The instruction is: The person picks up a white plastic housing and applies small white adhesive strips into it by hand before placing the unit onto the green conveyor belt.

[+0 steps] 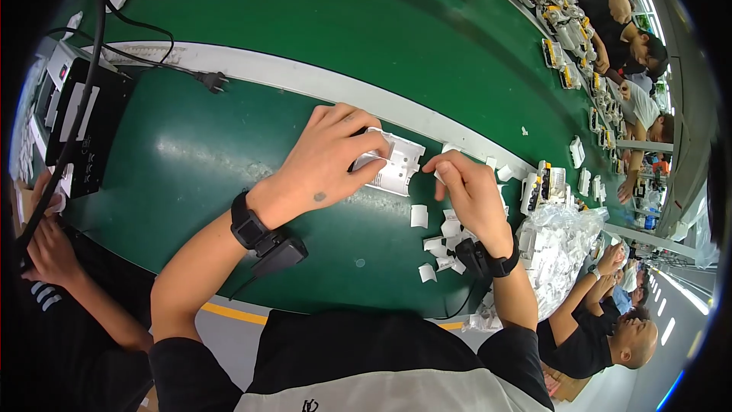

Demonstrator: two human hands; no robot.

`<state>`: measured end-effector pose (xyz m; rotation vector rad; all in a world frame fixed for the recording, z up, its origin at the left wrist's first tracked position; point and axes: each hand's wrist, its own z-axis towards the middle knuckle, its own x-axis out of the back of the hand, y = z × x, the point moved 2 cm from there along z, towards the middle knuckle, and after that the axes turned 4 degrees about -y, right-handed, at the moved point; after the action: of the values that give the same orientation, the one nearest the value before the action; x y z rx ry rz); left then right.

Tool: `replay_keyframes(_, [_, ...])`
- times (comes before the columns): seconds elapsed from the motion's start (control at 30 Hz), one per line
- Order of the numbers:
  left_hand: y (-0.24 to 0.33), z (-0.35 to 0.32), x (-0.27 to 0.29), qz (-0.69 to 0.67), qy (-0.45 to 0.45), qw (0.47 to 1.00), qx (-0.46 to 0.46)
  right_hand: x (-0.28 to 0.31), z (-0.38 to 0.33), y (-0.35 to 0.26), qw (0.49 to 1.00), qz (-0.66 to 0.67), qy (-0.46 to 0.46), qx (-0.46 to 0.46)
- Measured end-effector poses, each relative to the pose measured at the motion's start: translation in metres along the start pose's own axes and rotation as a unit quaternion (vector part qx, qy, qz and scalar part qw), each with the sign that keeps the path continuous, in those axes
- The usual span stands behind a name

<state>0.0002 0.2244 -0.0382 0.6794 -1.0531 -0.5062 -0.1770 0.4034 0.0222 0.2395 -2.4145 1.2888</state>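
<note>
My left hand [329,156] grips a white plastic housing [399,165] that rests on the green bench top [198,160]. My right hand [471,192] is just right of the housing, thumb and forefinger pinched on a small white bit near its edge. Several small white paper scraps [440,248] lie on the bench under my right wrist. Both wrists carry black bands with cables.
A black box with cables [80,126] stands at the left, a plug [213,80] behind it. A clear bag of white parts [554,248] lies at the right. More white assemblies [560,53] line the far bench, where other people work. Another person's hand [47,248] is at lower left.
</note>
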Motion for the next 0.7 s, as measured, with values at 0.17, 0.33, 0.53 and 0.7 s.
replay_keyframes(0.17, [0.001,-0.002,0.001,-0.006,-0.006,1.000,0.008,-0.002,-0.004,-0.012,0.987,-0.111,0.092,0.075])
replay_keyframes(0.33, [-0.001,-0.001,0.000,-0.008,0.005,1.000,0.010,-0.002,-0.008,-0.024,0.979,-0.054,0.156,0.123])
replay_keyframes(0.53, [-0.003,-0.001,0.004,-0.030,-0.008,0.999,0.028,-0.016,0.005,-0.039,0.925,-0.218,0.164,0.266])
replay_keyframes(0.7, [-0.003,-0.002,0.005,-0.037,-0.012,0.998,0.042,-0.027,0.011,-0.032,0.953,-0.179,0.137,0.205])
